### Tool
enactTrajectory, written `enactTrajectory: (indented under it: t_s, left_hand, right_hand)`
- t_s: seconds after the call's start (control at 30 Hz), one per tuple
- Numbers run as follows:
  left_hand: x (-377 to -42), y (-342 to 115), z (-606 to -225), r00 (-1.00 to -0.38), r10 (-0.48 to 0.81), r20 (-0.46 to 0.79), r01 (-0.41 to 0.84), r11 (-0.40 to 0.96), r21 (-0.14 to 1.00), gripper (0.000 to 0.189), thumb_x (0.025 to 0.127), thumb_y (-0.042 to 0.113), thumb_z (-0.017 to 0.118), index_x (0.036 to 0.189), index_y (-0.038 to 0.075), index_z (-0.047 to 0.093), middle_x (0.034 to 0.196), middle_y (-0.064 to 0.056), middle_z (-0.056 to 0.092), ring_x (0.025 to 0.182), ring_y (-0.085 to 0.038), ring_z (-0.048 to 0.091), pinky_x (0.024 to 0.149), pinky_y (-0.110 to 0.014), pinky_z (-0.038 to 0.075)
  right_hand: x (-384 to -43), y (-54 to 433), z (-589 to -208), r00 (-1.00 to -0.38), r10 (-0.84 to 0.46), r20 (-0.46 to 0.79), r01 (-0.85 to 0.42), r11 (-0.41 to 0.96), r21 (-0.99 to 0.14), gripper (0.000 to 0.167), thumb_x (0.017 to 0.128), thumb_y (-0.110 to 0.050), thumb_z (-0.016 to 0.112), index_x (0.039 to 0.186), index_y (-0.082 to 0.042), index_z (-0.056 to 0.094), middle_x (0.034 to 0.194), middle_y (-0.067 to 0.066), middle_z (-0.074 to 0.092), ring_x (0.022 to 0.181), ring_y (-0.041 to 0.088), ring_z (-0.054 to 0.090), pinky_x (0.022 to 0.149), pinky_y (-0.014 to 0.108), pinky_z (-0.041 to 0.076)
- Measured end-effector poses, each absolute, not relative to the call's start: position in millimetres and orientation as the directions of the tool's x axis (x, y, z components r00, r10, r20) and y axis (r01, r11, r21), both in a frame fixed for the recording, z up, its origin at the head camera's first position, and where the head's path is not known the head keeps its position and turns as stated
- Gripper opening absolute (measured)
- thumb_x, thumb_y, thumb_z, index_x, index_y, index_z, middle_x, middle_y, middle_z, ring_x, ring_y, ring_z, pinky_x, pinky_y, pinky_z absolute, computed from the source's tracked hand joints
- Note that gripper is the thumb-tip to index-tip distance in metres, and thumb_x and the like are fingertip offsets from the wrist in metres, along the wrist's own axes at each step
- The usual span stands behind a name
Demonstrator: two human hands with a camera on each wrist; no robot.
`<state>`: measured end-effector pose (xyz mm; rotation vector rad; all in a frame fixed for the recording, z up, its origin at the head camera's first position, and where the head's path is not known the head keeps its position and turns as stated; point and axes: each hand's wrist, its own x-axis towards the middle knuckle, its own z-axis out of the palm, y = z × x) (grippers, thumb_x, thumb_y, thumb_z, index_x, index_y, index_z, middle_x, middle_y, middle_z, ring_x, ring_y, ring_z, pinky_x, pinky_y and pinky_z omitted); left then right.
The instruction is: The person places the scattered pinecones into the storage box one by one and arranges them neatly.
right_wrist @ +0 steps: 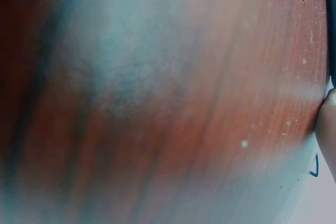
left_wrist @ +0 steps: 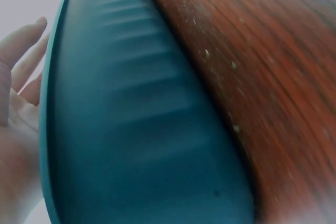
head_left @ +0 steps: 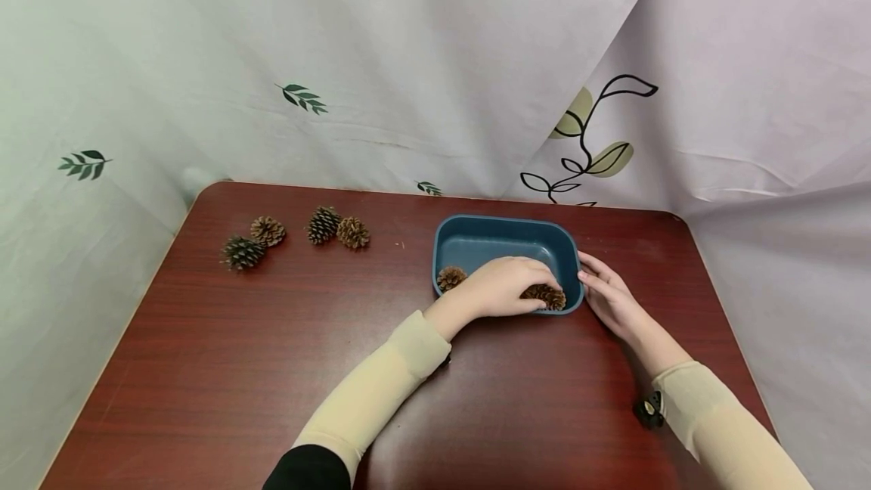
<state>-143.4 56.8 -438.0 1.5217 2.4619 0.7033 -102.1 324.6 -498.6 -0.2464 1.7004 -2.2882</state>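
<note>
A blue rectangular plastic bin [head_left: 490, 221] stands on the table. My left hand [head_left: 506, 286] reaches over its near side, with thumb and bent fingers around a brown pine cone [head_left: 547, 296] in the near right corner. Another brown pine cone [head_left: 451, 278] lies in the bin's near left corner, partly hidden by my left wrist. At the bin's right end, my right hand [head_left: 609, 297] touches the outer wall with extended fingers. The left wrist view shows the ribbed outer side of the bin [left_wrist: 126, 108] close up, with the left hand [left_wrist: 21, 98] behind its rim.
Several pine cones lie on the far left of the table [head_left: 306, 369]: a dark green-brown cone [head_left: 243, 253] beside a brown one [head_left: 268, 231], and a dark cone [head_left: 323, 224] touching a brown one [head_left: 354, 233]. A leaf-patterned white curtain [head_left: 408, 59] hangs behind the table.
</note>
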Motion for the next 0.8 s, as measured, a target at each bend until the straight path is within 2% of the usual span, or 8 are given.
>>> enactTrajectory:
  t_s: [0.3,0.8]
  left_hand:
    - [-142,35,-433,-0.474,0.856,0.204,0.813,0.337,0.475,0.031,0.102,0.025,0.074,0.133,0.018,0.073,0.138,0.004,0.071,0.135,-0.014,0.062,0.120,-0.029,0.048]
    - [-147,-16,-427,-0.528,0.818,0.229,0.816,0.413,0.405,0.030,0.102,0.024,0.073,0.132,0.017,0.074,0.139,0.000,0.071,0.135,-0.018,0.063,0.122,-0.039,0.048]
  right_hand:
    - [-102,326,-499,-0.950,-0.310,-0.036,0.123,-0.265,-0.956,0.040,0.113,0.000,0.038,0.146,-0.017,0.054,0.137,-0.007,0.067,0.122,0.002,0.064,0.103,0.014,0.051]
    - [-102,326,-499,-0.949,-0.310,-0.052,0.134,-0.252,-0.958,0.040,0.113,-0.001,0.039,0.146,-0.017,0.053,0.138,-0.009,0.066,0.123,0.002,0.064,0.103,0.014,0.051]
